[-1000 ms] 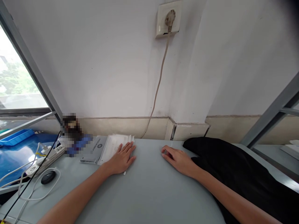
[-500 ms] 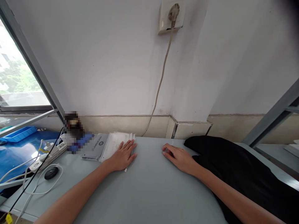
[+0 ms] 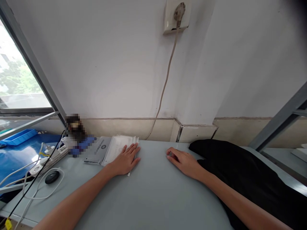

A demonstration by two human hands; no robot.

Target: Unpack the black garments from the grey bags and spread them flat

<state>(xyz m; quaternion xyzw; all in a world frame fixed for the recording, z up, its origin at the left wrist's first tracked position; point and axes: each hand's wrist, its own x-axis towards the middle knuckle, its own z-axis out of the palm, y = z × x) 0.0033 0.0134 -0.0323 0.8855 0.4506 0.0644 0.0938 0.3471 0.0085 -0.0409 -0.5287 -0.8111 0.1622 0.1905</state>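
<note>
My left hand (image 3: 126,161) lies flat with its fingers spread, resting on the right side of a stack of white, flat packets (image 3: 116,148). Part of the stack is hidden under the palm, and a small white corner sticks out below it. Just left of the packets is a grey printed pouch (image 3: 97,151). On the bare tabletop (image 3: 153,191), my right hand (image 3: 183,161) rests on its side, fingers loosely curled, with a gap between thumb and forefinger. I see nothing in it. Black cloth (image 3: 240,172) lies beside and beneath the right forearm.
At the left are a white power strip (image 3: 51,161), looped cables and a black oval object (image 3: 52,177). A blue tray (image 3: 20,137) stands beyond them. A cord (image 3: 165,84) hangs from the wall socket (image 3: 177,17) down behind the table. Grey metal posts flank both sides.
</note>
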